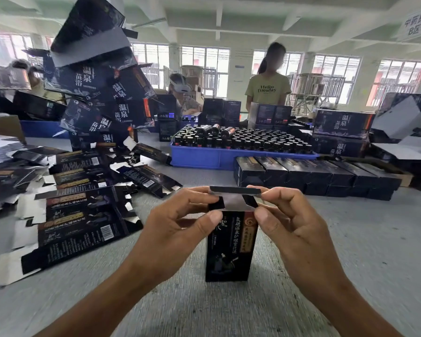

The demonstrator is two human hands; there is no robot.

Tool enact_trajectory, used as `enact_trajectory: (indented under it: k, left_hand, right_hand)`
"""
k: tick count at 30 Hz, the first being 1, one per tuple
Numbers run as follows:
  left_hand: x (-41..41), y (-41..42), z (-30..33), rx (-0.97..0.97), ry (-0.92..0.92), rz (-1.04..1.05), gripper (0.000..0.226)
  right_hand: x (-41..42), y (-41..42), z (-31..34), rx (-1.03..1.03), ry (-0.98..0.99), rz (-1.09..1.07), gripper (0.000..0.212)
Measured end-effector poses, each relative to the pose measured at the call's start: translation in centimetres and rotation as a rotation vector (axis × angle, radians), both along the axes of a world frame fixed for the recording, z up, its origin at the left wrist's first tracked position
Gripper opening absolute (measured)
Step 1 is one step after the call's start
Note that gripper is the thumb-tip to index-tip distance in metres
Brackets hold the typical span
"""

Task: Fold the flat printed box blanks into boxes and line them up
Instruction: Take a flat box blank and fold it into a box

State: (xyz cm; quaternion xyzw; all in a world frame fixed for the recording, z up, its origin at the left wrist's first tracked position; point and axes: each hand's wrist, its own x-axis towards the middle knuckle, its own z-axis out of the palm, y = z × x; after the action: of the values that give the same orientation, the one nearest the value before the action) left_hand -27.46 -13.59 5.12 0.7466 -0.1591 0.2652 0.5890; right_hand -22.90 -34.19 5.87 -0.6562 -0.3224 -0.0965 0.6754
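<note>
At six o'clock on the grey table [350,239] stands a tall, narrow box [229,246], upright on its base, black and glossy with a column of pale brush characters, a red-brown strip down its right side and a dim figure near the foot. Its top is open: a silvery inner flap [233,202] shows between two dark side tabs, and a black lid flap [235,190] is raised above them. The left hand [178,215] pinches the lid's left end between thumb and curled fingers; the right hand [284,215] pinches the right end likewise, both thumbs pressing near the box's upper corners. At nine o'clock flat blanks [78,222] lie fanned and overlapping, barcodes and silver undersides showing. At one o'clock a row of finished boxes [314,175] lies side by side, touching, near a blue tray [204,156] of dark-capped bottles. At eleven o'clock a leaning heap of larger cartons [95,93] blocks whatever is behind it. Small print on the box is too blurred to read; the box's rear face and the fingertips behind the lid are hidden, and both forearms are cut off by the lower edge. Two people across the table are half hidden by stock
</note>
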Motion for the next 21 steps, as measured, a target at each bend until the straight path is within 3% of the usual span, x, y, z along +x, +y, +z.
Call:
enact_trajectory:
  k: [5,11,16,21]
  left_hand:
    - [0.0,0.0,-0.1,0.003,-0.001,0.014,0.024]
    - [-0.5,-0.5,0.2,-0.028,0.000,-0.018,0.021]
    - [-0.5,-1.2,0.1,-0.026,-0.050,0.087,0.019]
    - [-0.5,-0.9,0.2,-0.018,-0.044,0.073,0.044]
  right_hand:
    - [-0.4,-0.1,0.4,-0.012,0.007,0.003,0.037]
    - [-0.5,0.3,0.4,-0.011,-0.006,-0.065,0.024]
    - [-0.4,0.2,0.4,-0.003,-0.008,-0.070,0.024]
    - [-0.2,0.1,0.2,-0.048,-0.072,-0.097,0.023]
